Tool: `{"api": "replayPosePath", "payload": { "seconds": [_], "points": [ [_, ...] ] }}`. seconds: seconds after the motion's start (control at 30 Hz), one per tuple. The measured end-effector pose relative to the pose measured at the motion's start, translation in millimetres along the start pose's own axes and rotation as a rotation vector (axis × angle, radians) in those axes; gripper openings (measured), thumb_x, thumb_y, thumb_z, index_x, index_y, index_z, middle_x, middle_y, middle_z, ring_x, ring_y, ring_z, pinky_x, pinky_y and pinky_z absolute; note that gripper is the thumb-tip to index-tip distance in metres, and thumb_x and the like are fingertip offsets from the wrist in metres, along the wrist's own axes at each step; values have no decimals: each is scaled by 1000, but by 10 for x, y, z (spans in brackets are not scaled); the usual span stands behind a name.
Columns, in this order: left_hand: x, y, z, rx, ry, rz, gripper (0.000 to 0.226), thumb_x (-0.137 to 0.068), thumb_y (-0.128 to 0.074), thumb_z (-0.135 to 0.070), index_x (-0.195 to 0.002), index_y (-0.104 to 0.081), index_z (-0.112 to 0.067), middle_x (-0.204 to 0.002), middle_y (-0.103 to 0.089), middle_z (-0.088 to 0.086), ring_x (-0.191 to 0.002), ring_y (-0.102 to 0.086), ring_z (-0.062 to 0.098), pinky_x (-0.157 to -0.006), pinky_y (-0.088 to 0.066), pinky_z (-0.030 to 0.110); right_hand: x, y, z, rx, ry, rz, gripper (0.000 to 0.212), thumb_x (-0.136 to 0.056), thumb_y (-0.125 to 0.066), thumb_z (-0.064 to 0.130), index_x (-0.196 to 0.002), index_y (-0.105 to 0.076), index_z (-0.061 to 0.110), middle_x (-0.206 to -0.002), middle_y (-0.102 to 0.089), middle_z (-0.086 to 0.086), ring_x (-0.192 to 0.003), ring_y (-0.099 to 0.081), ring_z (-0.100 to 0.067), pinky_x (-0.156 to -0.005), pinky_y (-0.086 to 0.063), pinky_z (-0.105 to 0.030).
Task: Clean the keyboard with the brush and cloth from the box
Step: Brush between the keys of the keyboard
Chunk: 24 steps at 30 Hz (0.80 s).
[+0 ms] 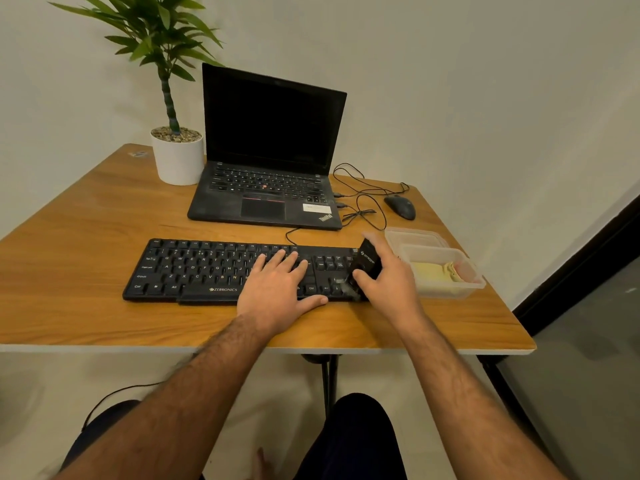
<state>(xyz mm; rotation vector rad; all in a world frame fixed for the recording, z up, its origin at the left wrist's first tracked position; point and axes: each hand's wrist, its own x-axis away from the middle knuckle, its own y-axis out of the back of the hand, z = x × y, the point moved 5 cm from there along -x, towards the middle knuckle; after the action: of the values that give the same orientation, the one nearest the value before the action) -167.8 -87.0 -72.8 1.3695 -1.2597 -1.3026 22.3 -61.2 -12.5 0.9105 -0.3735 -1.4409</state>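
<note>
Wood-grain laminate covers the surface point(86, 216), a rounded-corner top on thin dark legs. Black and matte, the keyboard point(207, 268) lies at the centre, its cable running toward 12 o'clock to an open black laptop point(266, 157) with a dark screen. At 11 o'clock a white cylindrical pot point(178, 159) topped with pebbles holds a leafy green plant. At 2 o'clock a dark mouse point(400, 206) sits among loose looping wires. Just at 3 o'clock of the keyboard stands a clear plastic box point(467, 284) holding a pale yellow cloth point(433, 271); its clear lid point(415, 237) lies behind it. The left hand point(277, 289) rests flat on the keys, fingers straight and spread. The right hand point(388, 275) forms a curled grip clamped on a black brush point(367, 261), whose pale bristles touch the keyboard's right end, covering the number pad and crowding the box wall.
</note>
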Motion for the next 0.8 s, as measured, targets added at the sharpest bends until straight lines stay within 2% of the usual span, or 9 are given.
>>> {"api": "replayPosePath", "payload": {
  "seconds": [0.13,0.27,0.33,0.4,0.5,0.63,0.7,0.8],
  "points": [
    [17,30,9,-6,-4,11,93,-85,-23,-85,-158,-24,-28,-166,-19,-2,-154,-10,19,-125,-3,44,71,189,-24,24,-9,6,68,-87,-72,17,-143,-41,39,-126,-62,4,-110,-60,-11,-89,-57,-31],
    [75,98,129,-17,22,36,92,-85,-26,-84,-158,-23,-28,-166,-18,-3,-154,-10,17,-125,-2,44,50,452,-167,-192,-79,-121,68,-86,-72,9,-142,-44,33,-122,-60,6,-101,-59,-6,-73,-54,-15],
    [107,135,201,-38,28,44,91,-85,-26,-84,-158,-23,-28,-166,-18,-3,-153,-11,17,-125,-2,44,17,513,-203,-294,-102,-167,69,-86,-71,6,-143,-44,33,-113,-59,14,-96,-61,-4,-65,-53,-12],
    [127,169,248,-61,30,42,92,-85,-25,-85,-158,-24,-28,-166,-19,-2,-153,-11,17,-125,-1,45,-27,514,-200,-353,-110,-187,69,-87,-71,6,-143,-42,34,-104,-53,24,-92,-60,2,-64,-55,-13],
    [102,198,174,-80,9,25,95,-84,-22,-87,-158,-23,-28,-166,-20,0,-153,-11,19,-125,-1,46,-141,422,-162,-366,-119,-187,71,-89,-70,7,-146,-39,34,-106,-55,22,-92,-60,2,-69,-55,-13],
    [-59,157,-143,-53,-59,17,102,-81,-22,-89,-159,-20,-23,-166,-18,3,-154,-9,22,-125,-3,49,-401,174,-67,-297,-116,-164,72,-89,-69,11,-149,-36,35,-127,-60,2,-107,-57,-7,-87,-51,-23],
    [-126,94,-250,-59,-69,32,104,-81,-23,-90,-159,-19,-21,-167,-16,4,-154,-7,24,-124,-4,50,-537,33,8,-249,-91,-134,72,-90,-68,14,-149,-34,38,-134,-59,2,-109,-55,-6,-91,-49,-24],
    [-148,-6,-268,-50,-48,51,101,-83,-17,-89,-160,-16,-23,-167,-14,2,-154,-5,24,-124,-2,51,-731,-117,122,-126,-31,-100,68,-92,-65,17,-148,-34,41,-137,-58,1,-119,-56,-13,-99,-49,-32]
  ]
}}
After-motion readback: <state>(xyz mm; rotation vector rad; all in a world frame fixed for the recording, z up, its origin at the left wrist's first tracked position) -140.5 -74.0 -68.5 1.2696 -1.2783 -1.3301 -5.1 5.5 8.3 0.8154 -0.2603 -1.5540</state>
